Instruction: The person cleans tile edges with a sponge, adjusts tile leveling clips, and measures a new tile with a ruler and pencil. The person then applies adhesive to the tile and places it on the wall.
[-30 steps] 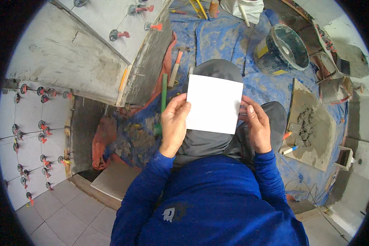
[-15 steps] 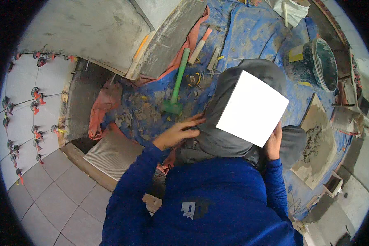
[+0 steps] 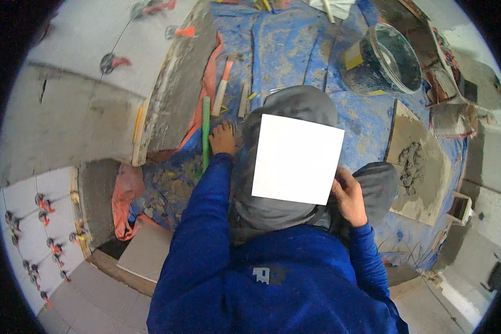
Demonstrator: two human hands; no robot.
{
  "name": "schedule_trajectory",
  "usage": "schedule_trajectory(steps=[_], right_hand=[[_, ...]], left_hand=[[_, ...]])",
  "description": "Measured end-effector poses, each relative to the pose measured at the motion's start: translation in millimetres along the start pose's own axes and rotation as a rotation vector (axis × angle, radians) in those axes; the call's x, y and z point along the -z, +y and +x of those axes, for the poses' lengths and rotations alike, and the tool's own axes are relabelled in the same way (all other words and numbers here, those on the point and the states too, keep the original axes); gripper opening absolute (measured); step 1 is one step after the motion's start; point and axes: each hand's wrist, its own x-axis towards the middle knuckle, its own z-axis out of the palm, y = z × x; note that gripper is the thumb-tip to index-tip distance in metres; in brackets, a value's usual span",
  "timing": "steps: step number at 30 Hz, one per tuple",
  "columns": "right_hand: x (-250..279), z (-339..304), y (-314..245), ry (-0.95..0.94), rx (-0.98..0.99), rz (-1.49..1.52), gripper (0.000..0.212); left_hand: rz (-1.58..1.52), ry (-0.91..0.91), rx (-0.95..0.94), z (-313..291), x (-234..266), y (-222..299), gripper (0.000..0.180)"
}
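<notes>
A square white tile [image 3: 298, 158] rests on my thigh, over the grey trousers. My right hand [image 3: 350, 197] is closed at its lower right edge, the thumb beside the rim and part of the fingers out of sight. With the arm stretched forward, my left hand [image 3: 222, 140] is down at the blue tarp, its fingers curled downward over something hidden under them. Just left of it lies a green-handled mallet [image 3: 206, 125], its head mostly covered by my sleeve. Beyond that hand are a hammer [image 3: 222, 89] with a pale and red handle and a narrow, dirty tool [image 3: 244, 100].
A dark bucket [image 3: 381, 61] lies tipped at the far right. Nearer stands a mortar-smeared board [image 3: 420, 167] with a grey lump. At left, a grey slab [image 3: 67, 119] juts in, and tiles [image 3: 44, 222] carry red levelling clips. Another tile [image 3: 145, 250] lies beside my left arm.
My left hand has gone from beside my thigh forward to the tools on the tarp. The tile has turned slightly, with my right hand still at its edge. The view has shifted.
</notes>
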Motion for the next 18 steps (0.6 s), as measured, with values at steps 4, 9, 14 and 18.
schedule_trajectory(steps=[4, 9, 14, 18], right_hand=[[22, -28, -30, 0.265, -0.148, 0.079, 0.034], [108, -56, -128, 0.691, 0.393, -0.079, 0.028], [143, -70, -202, 0.668, 0.923, -0.388, 0.027], [128, -63, -233, 0.542, 1.089, -0.528, 0.027]], left_hand=[[-0.154, 0.073, -0.025, 4, -3, -8, 0.065], [-1.264, -0.167, -0.023, -36, 61, -31, 0.049], [-2.032, -0.623, 0.263, -140, 157, -43, 0.040], [-1.665, -0.297, -0.069, -184, 241, -47, 0.033]])
